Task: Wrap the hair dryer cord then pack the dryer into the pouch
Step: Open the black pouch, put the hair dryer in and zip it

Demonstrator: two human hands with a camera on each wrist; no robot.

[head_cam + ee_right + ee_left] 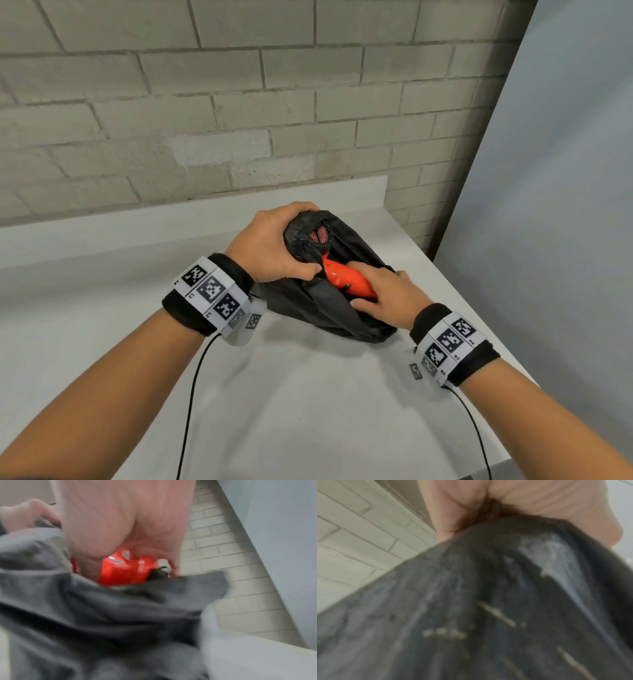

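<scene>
I see the orange hair dryer (346, 279) lying partly inside the black pouch (349, 240) on the white table (308, 394), its handle sticking out of the mouth. My right hand (383, 294) curls around that handle, while my left hand (270, 243) clutches the pouch's gathered fabric beside the opening.
</scene>
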